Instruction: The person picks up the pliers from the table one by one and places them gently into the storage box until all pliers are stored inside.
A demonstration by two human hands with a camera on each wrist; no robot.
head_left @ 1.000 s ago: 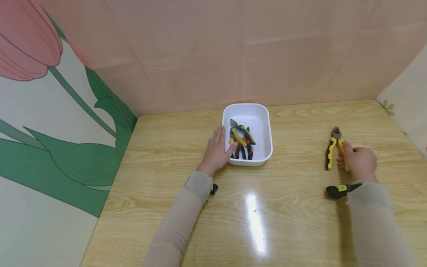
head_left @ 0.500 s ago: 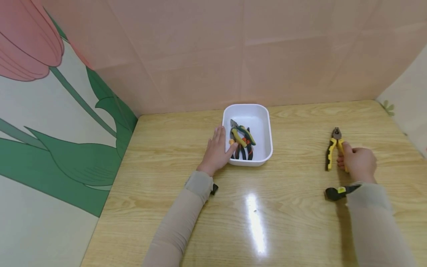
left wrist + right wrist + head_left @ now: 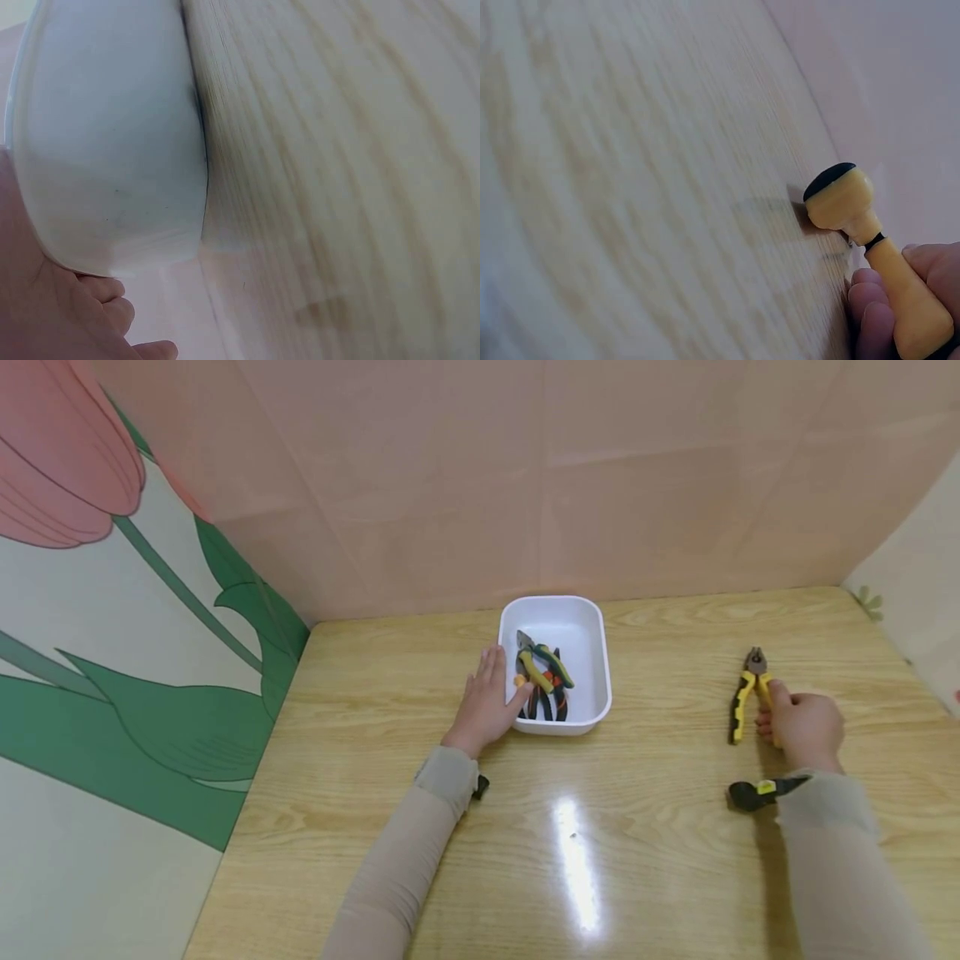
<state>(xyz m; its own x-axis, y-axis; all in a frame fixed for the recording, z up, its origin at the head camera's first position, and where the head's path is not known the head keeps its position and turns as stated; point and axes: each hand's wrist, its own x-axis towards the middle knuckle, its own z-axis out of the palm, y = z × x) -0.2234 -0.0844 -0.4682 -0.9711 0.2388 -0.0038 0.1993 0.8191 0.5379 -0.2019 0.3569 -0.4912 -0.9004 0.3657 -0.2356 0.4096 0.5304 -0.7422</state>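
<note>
A: Right hand [image 3: 799, 727], status?
B: At 3 o'clock on the table [image 3: 660, 827], fingers curled round one yellow handle of the pliers [image 3: 746, 693]. The wrist view shows fingers [image 3: 870, 315] wrapped round that handle, whose black-tipped end rests against the wood.

A: How do the pliers lie?
B: Flat on the table, metal nose toward 12 o'clock, handles toward 6. The other handle lies free at the hand's 9 o'clock side.

A: Left hand [image 3: 489, 700]?
B: Near centre, flat against the tray's [image 3: 592, 710] outer left wall, fingers straight and pointing toward 12, thumb hooked over the rim. It presses the tray; it grips nothing. The left wrist view shows the white wall [image 3: 112, 150] close up with fingertips [image 3: 105, 307] beneath its lower edge.

A: Tray contents?
B: A heap of pliers [image 3: 543, 677], green-yellow pair on top, orange and black handles under it, noses toward 11 o'clock. The tray sits toward 12 o'clock of the table centre, well apart from the right hand.

A: Anything else?
B: A black wrist camera with a yellow tag [image 3: 757, 792] at the right sleeve's cuff, 6 o'clock from the hand.
</note>
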